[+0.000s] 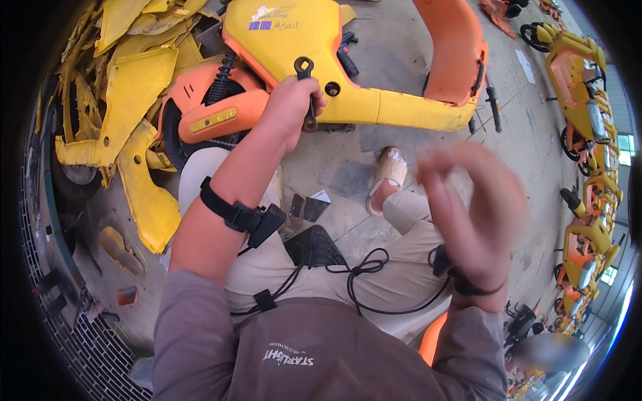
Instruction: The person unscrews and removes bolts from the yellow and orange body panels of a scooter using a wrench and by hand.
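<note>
My left hand (299,99) is closed around a dark metal wrench (304,69). Its ring-shaped head sticks up above my fist, and its other end shows below. The wrench is in front of the yellow body panel of an orange and yellow scooter (348,107); whether it touches the panel I cannot tell. Close by in that panel is a round dark hole (332,89). My right hand (478,207) is raised over my right leg, apart from the scooter. Motion smears its fingers, so whether it holds anything is unclear.
Yellow plastic panels (137,87) are piled at the left. A black and red tool (348,55) lies on the floor behind the scooter. Small dark pieces (314,207) lie between my feet. More scooters (578,100) stand in a row along the right.
</note>
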`<move>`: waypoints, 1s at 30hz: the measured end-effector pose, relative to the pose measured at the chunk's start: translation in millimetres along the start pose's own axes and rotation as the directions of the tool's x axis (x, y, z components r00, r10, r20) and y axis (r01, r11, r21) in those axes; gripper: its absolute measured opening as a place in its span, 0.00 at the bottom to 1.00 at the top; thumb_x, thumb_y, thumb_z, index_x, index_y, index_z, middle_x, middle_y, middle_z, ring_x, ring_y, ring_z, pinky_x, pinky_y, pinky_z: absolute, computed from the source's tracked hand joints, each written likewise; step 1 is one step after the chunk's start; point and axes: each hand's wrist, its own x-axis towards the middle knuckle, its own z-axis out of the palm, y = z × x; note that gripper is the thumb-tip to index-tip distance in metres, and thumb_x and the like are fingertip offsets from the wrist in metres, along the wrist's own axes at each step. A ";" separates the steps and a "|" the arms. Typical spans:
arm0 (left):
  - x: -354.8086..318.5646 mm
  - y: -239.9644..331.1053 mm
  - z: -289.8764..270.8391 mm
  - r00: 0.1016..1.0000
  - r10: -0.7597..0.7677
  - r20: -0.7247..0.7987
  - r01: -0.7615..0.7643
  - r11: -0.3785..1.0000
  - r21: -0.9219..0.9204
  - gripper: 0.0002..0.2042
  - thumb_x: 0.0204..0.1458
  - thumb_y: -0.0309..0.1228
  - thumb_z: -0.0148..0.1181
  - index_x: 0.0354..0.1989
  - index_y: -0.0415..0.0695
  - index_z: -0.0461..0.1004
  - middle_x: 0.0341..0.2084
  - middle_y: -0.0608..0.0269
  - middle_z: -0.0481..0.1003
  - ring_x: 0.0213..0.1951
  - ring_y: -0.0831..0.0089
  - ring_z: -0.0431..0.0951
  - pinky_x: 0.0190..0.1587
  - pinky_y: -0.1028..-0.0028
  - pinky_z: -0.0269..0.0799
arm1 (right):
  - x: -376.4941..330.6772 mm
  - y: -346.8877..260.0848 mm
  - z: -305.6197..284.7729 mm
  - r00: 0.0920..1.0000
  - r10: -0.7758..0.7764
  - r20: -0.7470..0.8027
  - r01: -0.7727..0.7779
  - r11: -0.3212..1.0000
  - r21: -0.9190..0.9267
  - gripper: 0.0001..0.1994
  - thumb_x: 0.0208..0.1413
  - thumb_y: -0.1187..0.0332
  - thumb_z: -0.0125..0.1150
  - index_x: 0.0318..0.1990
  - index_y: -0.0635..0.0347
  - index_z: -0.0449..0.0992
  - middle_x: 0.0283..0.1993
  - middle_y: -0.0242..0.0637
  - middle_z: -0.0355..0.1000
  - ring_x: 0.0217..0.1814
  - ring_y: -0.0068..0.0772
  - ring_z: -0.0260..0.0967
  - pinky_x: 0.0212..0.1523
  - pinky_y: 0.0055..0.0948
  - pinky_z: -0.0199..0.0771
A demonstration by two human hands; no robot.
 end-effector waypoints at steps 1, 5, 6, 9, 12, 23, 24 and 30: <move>-2.9 -1.5 6.4 1.000 -0.023 0.021 0.022 1.000 0.015 0.07 0.52 0.31 0.53 0.29 0.40 0.69 0.23 0.62 0.71 0.26 0.74 0.71 0.31 0.73 0.66 | 3.8 15.3 6.4 0.968 0.248 0.030 -0.250 0.963 0.104 0.09 0.53 0.78 0.58 0.43 0.68 0.75 0.31 0.36 0.74 0.29 0.24 0.71 0.33 0.26 0.73; -12.7 4.7 5.3 0.998 -0.039 0.054 0.037 0.999 0.031 0.07 0.56 0.31 0.52 0.31 0.41 0.68 0.24 0.64 0.70 0.27 0.76 0.70 0.32 0.77 0.66 | 12.0 64.7 34.3 0.926 0.369 0.080 -0.368 0.929 -0.025 0.11 0.54 0.69 0.59 0.42 0.67 0.75 0.34 0.45 0.75 0.36 0.38 0.76 0.38 0.33 0.75; -16.6 4.0 7.5 0.998 -0.037 0.060 0.034 0.998 0.050 0.07 0.56 0.31 0.52 0.31 0.41 0.68 0.24 0.64 0.70 0.27 0.76 0.70 0.32 0.77 0.66 | 10.7 71.7 41.3 0.942 0.325 0.080 -0.318 0.944 -0.087 0.11 0.54 0.68 0.59 0.41 0.67 0.75 0.35 0.47 0.75 0.37 0.42 0.76 0.39 0.36 0.75; -21.2 -0.7 15.3 0.998 0.062 0.006 -0.062 0.996 0.064 0.09 0.61 0.34 0.51 0.38 0.41 0.68 0.27 0.67 0.67 0.29 0.78 0.69 0.35 0.75 0.69 | 7.9 82.7 52.5 0.946 0.283 0.159 -0.268 0.957 -0.112 0.11 0.52 0.67 0.59 0.39 0.66 0.75 0.35 0.49 0.75 0.38 0.48 0.75 0.40 0.42 0.75; -22.3 -9.9 27.0 0.964 0.264 0.022 -0.264 0.947 0.186 0.12 0.64 0.39 0.49 0.39 0.41 0.68 0.26 0.68 0.66 0.29 0.79 0.68 0.35 0.76 0.68 | 0.8 93.2 71.2 0.970 0.166 0.178 -0.131 0.972 -0.196 0.11 0.51 0.67 0.59 0.38 0.66 0.75 0.35 0.48 0.74 0.37 0.50 0.74 0.40 0.44 0.74; -34.8 -15.4 42.8 0.813 0.539 0.221 -0.574 0.805 0.151 0.10 0.64 0.32 0.51 0.47 0.37 0.70 0.40 0.63 0.76 0.43 0.77 0.73 0.50 0.74 0.68 | -8.6 99.6 108.1 0.906 0.078 0.416 0.011 0.978 -0.207 0.11 0.47 0.69 0.60 0.36 0.65 0.72 0.33 0.45 0.72 0.36 0.52 0.72 0.38 0.47 0.73; -34.9 -15.7 43.6 0.820 0.532 0.212 -0.567 0.807 0.167 0.10 0.64 0.32 0.52 0.46 0.37 0.70 0.41 0.63 0.76 0.43 0.77 0.73 0.50 0.74 0.68 | -9.6 100.9 110.5 0.899 0.062 0.434 0.030 0.979 -0.203 0.09 0.48 0.68 0.58 0.35 0.64 0.73 0.33 0.45 0.73 0.36 0.51 0.73 0.39 0.46 0.74; -42.7 -35.4 49.3 0.837 0.489 0.245 -0.547 0.739 0.393 0.11 0.61 0.33 0.56 0.44 0.38 0.71 0.35 0.60 0.74 0.38 0.75 0.72 0.43 0.73 0.68 | -11.2 101.3 117.1 0.743 0.152 0.651 0.001 0.974 -0.228 0.08 0.48 0.70 0.55 0.33 0.64 0.77 0.34 0.48 0.76 0.38 0.52 0.75 0.40 0.46 0.74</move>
